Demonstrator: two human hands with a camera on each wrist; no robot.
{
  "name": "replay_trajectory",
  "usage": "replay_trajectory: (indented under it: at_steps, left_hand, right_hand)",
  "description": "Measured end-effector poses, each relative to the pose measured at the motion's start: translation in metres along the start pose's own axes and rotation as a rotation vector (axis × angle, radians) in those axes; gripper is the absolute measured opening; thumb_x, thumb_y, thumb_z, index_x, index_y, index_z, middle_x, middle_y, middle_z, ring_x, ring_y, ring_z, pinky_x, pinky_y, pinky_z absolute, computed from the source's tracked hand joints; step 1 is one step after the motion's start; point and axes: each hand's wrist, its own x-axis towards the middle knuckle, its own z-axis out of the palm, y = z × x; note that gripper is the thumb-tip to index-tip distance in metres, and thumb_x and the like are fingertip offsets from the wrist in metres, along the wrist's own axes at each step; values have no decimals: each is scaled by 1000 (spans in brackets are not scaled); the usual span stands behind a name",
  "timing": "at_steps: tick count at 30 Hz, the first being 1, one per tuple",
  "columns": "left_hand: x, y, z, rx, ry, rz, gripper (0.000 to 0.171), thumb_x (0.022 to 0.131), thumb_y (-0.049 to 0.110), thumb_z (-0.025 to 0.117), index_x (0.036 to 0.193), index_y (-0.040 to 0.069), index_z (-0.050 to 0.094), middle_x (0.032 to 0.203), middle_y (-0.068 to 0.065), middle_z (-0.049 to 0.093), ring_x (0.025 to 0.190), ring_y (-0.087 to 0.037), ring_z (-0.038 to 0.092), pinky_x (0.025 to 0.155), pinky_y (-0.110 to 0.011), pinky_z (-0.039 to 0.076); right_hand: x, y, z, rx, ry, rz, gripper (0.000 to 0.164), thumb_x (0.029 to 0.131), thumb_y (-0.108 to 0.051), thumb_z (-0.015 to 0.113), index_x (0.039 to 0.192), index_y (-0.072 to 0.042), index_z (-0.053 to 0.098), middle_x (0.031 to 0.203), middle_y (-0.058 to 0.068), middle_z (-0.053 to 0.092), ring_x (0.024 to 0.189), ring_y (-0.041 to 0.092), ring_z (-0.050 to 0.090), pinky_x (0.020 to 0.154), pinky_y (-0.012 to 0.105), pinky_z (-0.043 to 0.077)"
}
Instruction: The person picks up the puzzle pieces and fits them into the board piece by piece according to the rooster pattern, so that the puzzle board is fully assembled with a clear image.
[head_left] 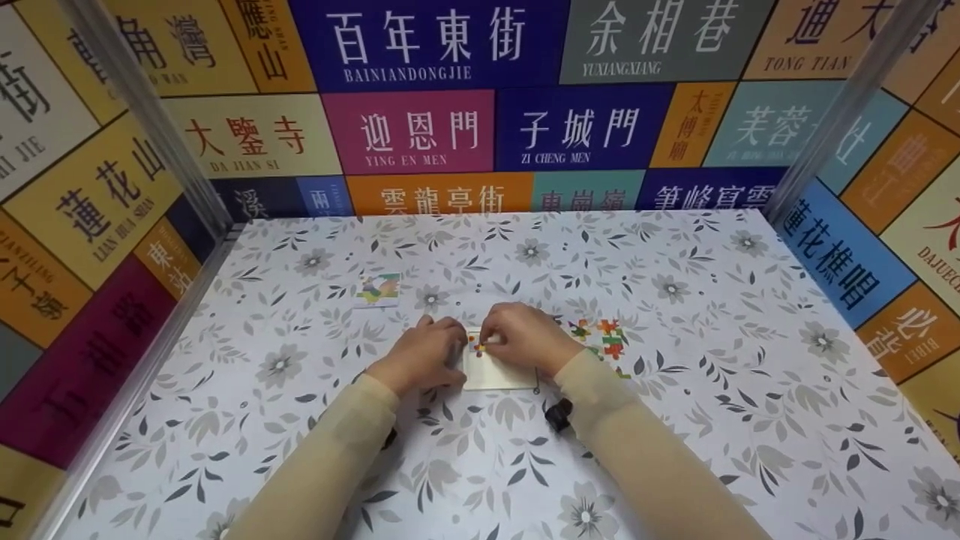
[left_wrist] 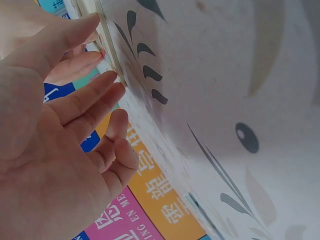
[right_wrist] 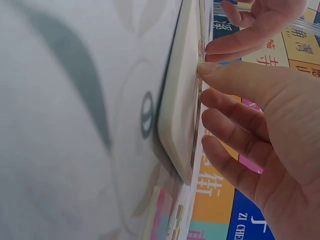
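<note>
A small cream puzzle tray [head_left: 501, 373] lies flat on the table, with a few colourful jigsaw pieces [head_left: 477, 346] in its far left corner. My right hand [head_left: 525, 334] is over that corner, thumb and fingertips down on a jigsaw piece that they mostly cover. In the right wrist view, the thumb [right_wrist: 235, 77] meets the tray's top face and the other fingers bend beside it. Along the tray's left edge rests my left hand [head_left: 424, 356]. Its thumb and extended fingers [left_wrist: 92, 102] touch the tray's side in the left wrist view.
Several loose orange and green jigsaw pieces [head_left: 611, 341] lie right of the tray, partly behind the right hand. A small picture card [head_left: 377, 289] lies at the back left. Printed panels [head_left: 409, 131] wall the floral-covered table [head_left: 300, 450] at the back and sides.
</note>
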Motion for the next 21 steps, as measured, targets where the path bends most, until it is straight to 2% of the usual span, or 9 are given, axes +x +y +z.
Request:
replay_trajectory:
  at_steps: [10, 21]
  left_hand:
    - [0, -4, 3, -12, 14, 16, 55, 77, 30, 89, 123, 7, 69, 129, -4, 64, 102, -33, 52, 83, -48, 50]
    - [3, 2, -1, 47, -59, -13, 60, 83, 34, 86, 136, 16, 65, 142, -6, 59, 115, -36, 52, 95, -54, 49]
  right_hand:
    - [1, 0, 2, -10, 17, 23, 6, 90, -18, 78, 94, -16, 81, 95, 1, 73, 83, 17, 65, 77, 36, 55]
    - [2, 0, 1, -28, 36, 64, 8, 88, -22, 80, 94, -17, 81, 91, -2, 72, 82, 18, 66, 78, 37, 54]
